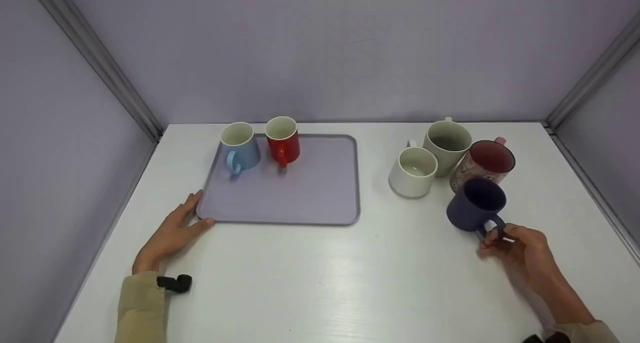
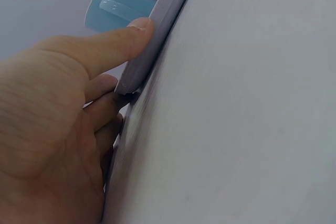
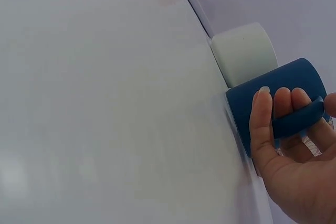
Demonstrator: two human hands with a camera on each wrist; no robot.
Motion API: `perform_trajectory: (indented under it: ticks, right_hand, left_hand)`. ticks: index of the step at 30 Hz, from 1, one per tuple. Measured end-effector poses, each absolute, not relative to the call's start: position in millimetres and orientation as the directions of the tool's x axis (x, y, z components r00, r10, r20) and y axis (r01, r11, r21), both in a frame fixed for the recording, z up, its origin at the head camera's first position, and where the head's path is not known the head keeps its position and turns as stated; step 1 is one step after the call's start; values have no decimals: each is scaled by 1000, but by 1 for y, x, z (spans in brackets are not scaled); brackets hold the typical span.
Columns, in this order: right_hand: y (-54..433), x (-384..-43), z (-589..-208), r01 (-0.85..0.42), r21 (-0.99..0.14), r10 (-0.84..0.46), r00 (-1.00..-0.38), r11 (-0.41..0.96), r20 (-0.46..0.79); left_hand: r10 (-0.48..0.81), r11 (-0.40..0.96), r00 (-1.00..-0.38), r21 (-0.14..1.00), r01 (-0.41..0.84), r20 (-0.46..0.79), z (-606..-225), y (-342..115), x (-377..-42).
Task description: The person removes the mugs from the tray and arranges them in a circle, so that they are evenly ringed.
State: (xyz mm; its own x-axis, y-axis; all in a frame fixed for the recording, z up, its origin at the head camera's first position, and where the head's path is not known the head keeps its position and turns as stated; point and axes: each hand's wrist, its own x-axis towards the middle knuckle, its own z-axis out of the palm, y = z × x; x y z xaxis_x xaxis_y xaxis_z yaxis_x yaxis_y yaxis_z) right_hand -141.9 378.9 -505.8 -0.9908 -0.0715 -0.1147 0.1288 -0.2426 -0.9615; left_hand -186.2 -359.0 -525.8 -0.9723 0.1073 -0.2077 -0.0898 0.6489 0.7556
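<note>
My right hand (image 1: 530, 250) grips the handle of a dark blue mug (image 1: 470, 210), which also shows in the right wrist view as a blue mug (image 3: 252, 103). Whether its base touches the table cannot be made out. At the far left, my left hand (image 1: 170, 235) holds the near left corner of a grey-lilac tray (image 1: 300, 198). Its thumb lies on the front rim, its fingers along the left side, as the left wrist view of the hand (image 2: 58, 98) shows. A light blue mug (image 1: 245, 150) and a red mug (image 1: 290, 148) stand upright on the tray.
Left of and behind the dark blue mug stand a white mug (image 1: 410, 178), a taller off-white mug (image 1: 442, 155) and a pink patterned mug (image 1: 467, 170), close together. The white table (image 1: 320, 278) meets a pale wall (image 1: 320, 58) at the back, with side panels left and right.
</note>
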Motion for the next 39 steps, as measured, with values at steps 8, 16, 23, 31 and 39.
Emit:
perform_trajectory:
  ticks: [8, 16, 23, 31, 39]
  right_hand:
    - [393, -142, -506, 103, -959, -119, -990, -264, -73]
    - [403, -144, -504, 90, -973, -154, -986, -214, -57]
    - [402, -142, -491, 12, -958, 121, -992, 288, 24]
    - [368, -155, -459, -9, -749, 374, -862, 663, 341]
    - [305, -188, -437, -330, -693, 146, -834, 641, 532]
  left_hand:
    - [109, 653, -973, 753, -84, -203, -525, -360, -187]
    - [118, 657, -974, 750, -68, -191, -524, -362, -187]
    - [111, 650, -974, 756, -81, -199, -526, -362, -188]
    - [112, 645, -973, 759, -84, -203, -527, -360, -188]
    - [104, 646, -974, 758, -88, -202, -527, -360, -187]
